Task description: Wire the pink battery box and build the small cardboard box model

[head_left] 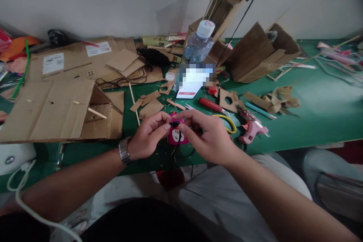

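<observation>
Close together above the table's front edge, both my hands pinch a small black piece on a black cord [179, 138]. My left hand [148, 135], with a metal watch at the wrist, grips it between thumb and forefinger. From the other side my right hand [209, 133] pinches it with curved fingers. The fingertips hide most of the black piece, so its exact kind does not show. Directly beneath lies a pink power socket [173, 138] with a white face, partly covered by the hands. The cord hangs down across it towards the table edge.
Right of my hands lie a pink glue gun [252, 126], yellow-handled scissors [231, 123] and a red-handled tool [210, 104]. A lit phone [188, 90] and a plastic bottle [197, 47] are behind. Cardboard structures stand left [56, 111] and right [252, 58].
</observation>
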`<action>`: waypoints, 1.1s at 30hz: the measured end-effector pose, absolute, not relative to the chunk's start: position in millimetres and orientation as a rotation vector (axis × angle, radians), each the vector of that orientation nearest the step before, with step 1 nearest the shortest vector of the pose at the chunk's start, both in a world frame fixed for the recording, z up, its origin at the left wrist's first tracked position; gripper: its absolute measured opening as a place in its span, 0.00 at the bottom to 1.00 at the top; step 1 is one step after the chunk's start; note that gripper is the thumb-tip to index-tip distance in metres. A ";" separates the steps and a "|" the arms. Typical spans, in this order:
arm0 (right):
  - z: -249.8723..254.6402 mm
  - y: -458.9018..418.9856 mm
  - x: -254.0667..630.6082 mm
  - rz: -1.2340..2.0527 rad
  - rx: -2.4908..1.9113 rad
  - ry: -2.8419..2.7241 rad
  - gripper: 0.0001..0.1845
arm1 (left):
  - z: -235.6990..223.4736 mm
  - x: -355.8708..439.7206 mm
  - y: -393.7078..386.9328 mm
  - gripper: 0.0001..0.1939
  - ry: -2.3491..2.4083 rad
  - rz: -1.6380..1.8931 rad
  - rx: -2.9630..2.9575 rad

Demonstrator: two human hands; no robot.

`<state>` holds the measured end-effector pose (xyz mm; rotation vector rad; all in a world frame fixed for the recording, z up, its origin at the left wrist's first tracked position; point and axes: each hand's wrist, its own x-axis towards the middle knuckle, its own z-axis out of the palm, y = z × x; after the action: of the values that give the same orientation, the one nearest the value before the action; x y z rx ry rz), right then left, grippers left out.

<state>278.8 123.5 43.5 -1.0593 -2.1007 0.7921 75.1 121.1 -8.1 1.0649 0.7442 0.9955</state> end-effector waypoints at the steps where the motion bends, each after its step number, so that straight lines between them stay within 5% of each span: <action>1: 44.0 123.5 278.7 0.780 -1.067 -2.113 0.10 | -8.7 75.0 121.2 0.12 0.733 0.990 1.060; 11: 41.9 124.6 276.4 0.686 -1.072 -2.126 0.03 | -16.4 71.2 121.0 0.08 0.753 0.952 1.043; 17: 46.9 122.7 278.0 0.731 -1.098 -2.124 0.12 | -15.9 73.1 121.3 0.12 0.755 0.974 1.028; 26: 38.6 122.4 275.6 0.631 -1.151 -2.096 0.05 | -11.4 74.4 122.5 0.16 0.810 1.031 1.052; 33: 42.1 121.6 277.0 0.628 -1.162 -2.077 0.08 | -17.6 73.7 123.9 0.12 0.755 1.040 0.989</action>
<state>277.0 121.6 42.1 -1.1623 -2.0775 0.6282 73.7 123.9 -17.6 0.9893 0.7547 1.0401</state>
